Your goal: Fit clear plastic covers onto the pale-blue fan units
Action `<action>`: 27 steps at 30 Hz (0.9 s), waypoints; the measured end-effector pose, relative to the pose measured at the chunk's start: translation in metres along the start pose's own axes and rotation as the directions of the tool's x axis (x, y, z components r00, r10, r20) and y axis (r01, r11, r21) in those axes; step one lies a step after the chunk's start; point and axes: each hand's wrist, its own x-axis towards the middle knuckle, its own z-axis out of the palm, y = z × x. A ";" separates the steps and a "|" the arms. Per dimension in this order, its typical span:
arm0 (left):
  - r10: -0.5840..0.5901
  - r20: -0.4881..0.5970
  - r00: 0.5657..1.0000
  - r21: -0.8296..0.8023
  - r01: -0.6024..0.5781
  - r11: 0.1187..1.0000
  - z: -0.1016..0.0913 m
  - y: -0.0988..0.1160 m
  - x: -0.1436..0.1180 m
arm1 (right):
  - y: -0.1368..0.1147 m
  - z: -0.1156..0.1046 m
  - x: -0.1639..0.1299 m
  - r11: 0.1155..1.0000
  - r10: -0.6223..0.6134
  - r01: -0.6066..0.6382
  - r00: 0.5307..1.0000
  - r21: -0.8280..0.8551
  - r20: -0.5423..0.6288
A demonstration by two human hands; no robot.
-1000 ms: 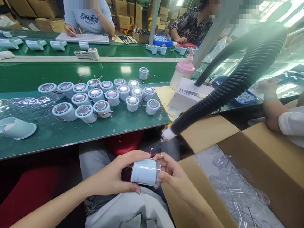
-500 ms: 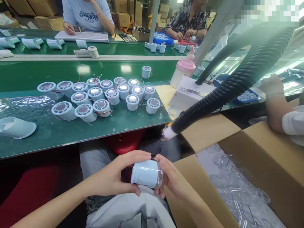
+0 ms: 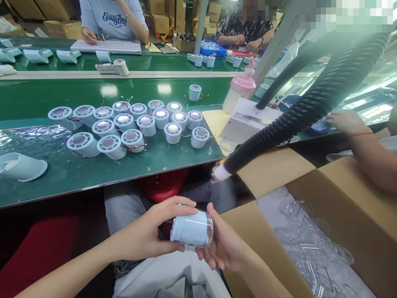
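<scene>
My left hand (image 3: 163,227) is wrapped round a light blue cylindrical housing (image 3: 189,228) above my lap, thumb below and fingers over the top. A clear plastic cover (image 3: 209,229) surrounds the housing's right end. My right hand (image 3: 221,244) cups that cover from the right, its thumb raised behind the rim and its fingers underneath. How tightly the right fingers press is partly hidden. On the green bench stand several similar housings (image 3: 147,125) with round metallic discs on top and thin red and black wires.
To the right, an open cardboard box (image 3: 263,238) holds several clear plastic covers (image 3: 310,248). A black ribbed hose (image 3: 279,128) hangs across the bench's right side near a pink-lidded bottle (image 3: 240,93). A co-worker's hand (image 3: 347,122) is at the far right; two people sit opposite.
My right hand has turned and loosened, its thumb now standing up and its fingers lower. A lone housing on the belt has shifted slightly right. The co-worker's hand at right has moved leftward.
</scene>
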 end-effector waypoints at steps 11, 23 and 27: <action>-0.344 0.035 0.938 -0.451 0.322 0.833 0.003 0.004 0.000 | 0.011 -0.020 -0.012 -0.145 -0.842 0.594 0.346 -0.791 0.414; -0.260 0.140 0.956 -0.489 0.295 0.821 0.000 -0.003 0.001 | 0.017 -0.021 -0.011 0.735 -0.640 0.618 0.768 -0.279 0.012; -0.302 0.180 0.936 -0.563 0.350 0.749 0.012 -0.011 0.001 | 0.018 -0.019 -0.004 0.790 -0.580 0.541 0.812 -0.288 -0.064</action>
